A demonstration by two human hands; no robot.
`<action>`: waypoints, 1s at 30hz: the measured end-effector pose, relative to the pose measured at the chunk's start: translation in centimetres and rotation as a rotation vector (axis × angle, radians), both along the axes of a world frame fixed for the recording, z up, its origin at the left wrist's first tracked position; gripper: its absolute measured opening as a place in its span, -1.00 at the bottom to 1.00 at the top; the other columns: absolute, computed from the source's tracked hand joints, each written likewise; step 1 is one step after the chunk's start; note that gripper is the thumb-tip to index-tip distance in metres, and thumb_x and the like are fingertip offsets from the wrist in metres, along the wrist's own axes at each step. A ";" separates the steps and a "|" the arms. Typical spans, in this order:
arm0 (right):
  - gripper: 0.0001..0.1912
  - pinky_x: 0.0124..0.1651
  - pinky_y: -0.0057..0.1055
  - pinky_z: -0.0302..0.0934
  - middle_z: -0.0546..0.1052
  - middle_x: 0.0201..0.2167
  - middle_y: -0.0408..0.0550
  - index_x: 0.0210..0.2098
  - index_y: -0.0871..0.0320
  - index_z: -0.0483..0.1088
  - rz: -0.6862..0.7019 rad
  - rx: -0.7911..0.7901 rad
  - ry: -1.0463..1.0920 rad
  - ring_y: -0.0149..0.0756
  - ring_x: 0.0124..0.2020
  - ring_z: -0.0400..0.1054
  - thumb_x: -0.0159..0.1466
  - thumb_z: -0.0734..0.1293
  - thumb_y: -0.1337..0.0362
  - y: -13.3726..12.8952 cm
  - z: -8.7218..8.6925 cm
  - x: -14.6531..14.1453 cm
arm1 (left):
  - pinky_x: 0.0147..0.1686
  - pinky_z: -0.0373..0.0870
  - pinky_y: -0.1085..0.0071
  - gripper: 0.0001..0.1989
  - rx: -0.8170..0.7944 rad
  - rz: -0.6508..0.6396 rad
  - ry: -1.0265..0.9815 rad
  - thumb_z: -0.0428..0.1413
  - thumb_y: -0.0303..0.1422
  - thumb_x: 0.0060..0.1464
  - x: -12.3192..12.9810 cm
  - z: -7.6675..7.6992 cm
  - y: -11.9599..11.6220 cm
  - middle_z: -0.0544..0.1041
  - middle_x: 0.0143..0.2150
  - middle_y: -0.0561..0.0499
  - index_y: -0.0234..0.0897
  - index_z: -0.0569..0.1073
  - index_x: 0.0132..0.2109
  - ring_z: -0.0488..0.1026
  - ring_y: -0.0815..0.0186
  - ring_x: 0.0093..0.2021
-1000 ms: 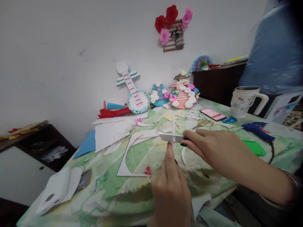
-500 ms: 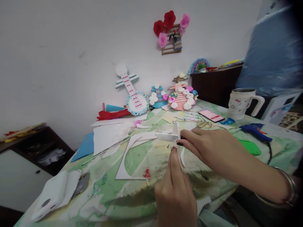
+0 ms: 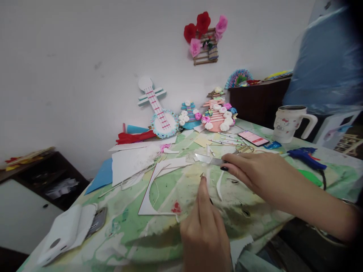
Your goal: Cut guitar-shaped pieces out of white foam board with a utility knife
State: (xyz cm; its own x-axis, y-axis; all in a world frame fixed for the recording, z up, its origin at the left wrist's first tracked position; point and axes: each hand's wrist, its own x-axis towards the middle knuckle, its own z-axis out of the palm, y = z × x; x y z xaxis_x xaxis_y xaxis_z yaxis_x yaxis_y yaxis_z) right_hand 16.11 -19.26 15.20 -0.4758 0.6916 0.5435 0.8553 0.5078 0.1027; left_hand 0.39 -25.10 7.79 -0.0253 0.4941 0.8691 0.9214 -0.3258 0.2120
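Observation:
My right hand (image 3: 245,168) is closed around the handle of a utility knife (image 3: 208,159), its long flat blade pointing left above the table. Most of the handle is hidden by my fingers. Below it, my left hand (image 3: 205,230) is closed with the index finger stretched upward, gripping a white foam-board piece (image 3: 208,176) that shows only as a thin upright edge. The blade is apart from my left fingertips. A curved white offcut (image 3: 219,186) lies between the hands. Left of them rests a white board with a round cut-out (image 3: 146,202).
Near the right edge are a blue glue gun (image 3: 307,158), a green object (image 3: 312,177) and a white mug (image 3: 289,124). A phone (image 3: 253,138) and several pens lie behind my right hand. A white case (image 3: 61,234) sits front left. Decorated instrument models (image 3: 164,122) lean against the wall.
My right hand with the knife has moved slightly right and drawn away from the left hand. My left hand has shifted a little left and down, turning the white piece.

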 end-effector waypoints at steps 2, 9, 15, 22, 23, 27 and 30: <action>-0.58 -0.45 -0.44 -0.06 0.49 -0.54 -0.10 -0.21 0.09 0.39 0.015 -0.035 -0.011 -0.34 -0.50 0.34 0.40 0.00 0.04 -0.4 0.1 -0.3 | -0.33 0.40 0.50 -0.58 -0.019 -0.024 -0.013 -0.09 -0.61 0.15 -0.1 0.1 -0.3 0.54 -0.02 -0.17 -0.41 0.24 0.16 0.56 0.33 -0.29; -0.56 -0.48 -0.42 -0.12 0.48 -0.53 -0.11 -0.17 0.04 0.37 -0.016 -0.038 -0.023 -0.30 -0.50 0.37 0.39 -0.04 0.00 -1.2 0.3 -1.3 | -0.42 0.34 0.38 -0.62 -0.399 -0.119 -0.090 -0.04 -0.44 0.06 -1.1 3.9 -0.5 0.59 -0.25 -0.08 -0.31 0.35 0.05 0.54 0.22 -0.36; -0.54 -0.49 -0.41 -0.18 0.46 -0.53 -0.14 -0.15 0.02 0.35 0.039 -0.053 -0.035 -0.31 -0.51 0.37 0.40 -0.07 0.00 -1.0 0.1 -1.5 | -0.51 0.08 0.38 -0.78 -0.670 -0.058 0.025 -0.04 -0.34 0.12 -1.5 7.7 1.6 0.54 -0.47 -0.06 -0.26 0.48 -0.34 0.47 0.20 -0.46; -0.56 -0.50 -0.40 -0.24 0.44 -0.57 -0.14 -0.30 0.08 0.34 0.013 -0.029 -0.075 -0.35 -0.59 0.29 0.39 -0.03 0.00 -1.2 0.4 -1.5 | -0.55 -0.09 0.36 -0.74 -0.680 0.067 0.127 -0.11 -0.48 0.17 -0.6 7.3 1.4 0.53 -0.52 -0.07 -0.26 0.46 -0.34 0.46 0.18 -0.53; -0.56 -0.50 -0.39 -0.26 0.43 -0.58 -0.15 -0.32 0.08 0.34 0.007 -0.012 -0.082 -0.36 -0.61 0.27 0.39 -0.02 0.00 -1.3 0.5 -1.5 | -0.56 -0.10 0.36 -0.75 -0.681 0.087 0.134 -0.10 -0.49 0.16 -0.5 7.2 1.3 0.53 -0.52 -0.07 -0.26 0.46 -0.33 0.47 0.17 -0.52; -0.57 -0.51 -0.38 -0.32 0.39 -0.60 -0.16 -0.34 0.08 0.31 0.010 0.050 -0.097 -0.37 -0.66 0.21 0.38 -0.01 -0.01 -1.7 0.7 -1.7 | -0.58 -0.08 0.38 -0.79 -0.691 0.137 0.151 -0.05 -0.51 0.13 -0.1 7.1 1.0 0.55 -0.52 -0.09 -0.27 0.46 -0.35 0.49 0.14 -0.51; -0.56 -0.51 -0.38 -0.35 0.37 -0.62 -0.17 -0.36 0.06 0.29 -0.004 0.072 -0.106 -0.35 -0.67 0.19 0.39 -0.03 -0.02 -1.9 0.7 -1.8 | -0.60 -0.06 0.38 -0.79 -0.625 0.125 0.178 -0.04 -0.53 0.11 0.2 6.7 1.0 0.53 -0.55 -0.07 -0.28 0.45 -0.39 0.49 0.17 -0.54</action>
State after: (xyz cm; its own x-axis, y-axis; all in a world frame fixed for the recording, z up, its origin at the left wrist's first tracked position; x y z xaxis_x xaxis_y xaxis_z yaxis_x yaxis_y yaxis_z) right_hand 14.33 -21.17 15.94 -0.5302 0.6545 0.5390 0.8399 0.4923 0.2284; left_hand 0.56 -24.11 14.49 0.0023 0.9096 0.4155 0.9826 -0.0792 0.1679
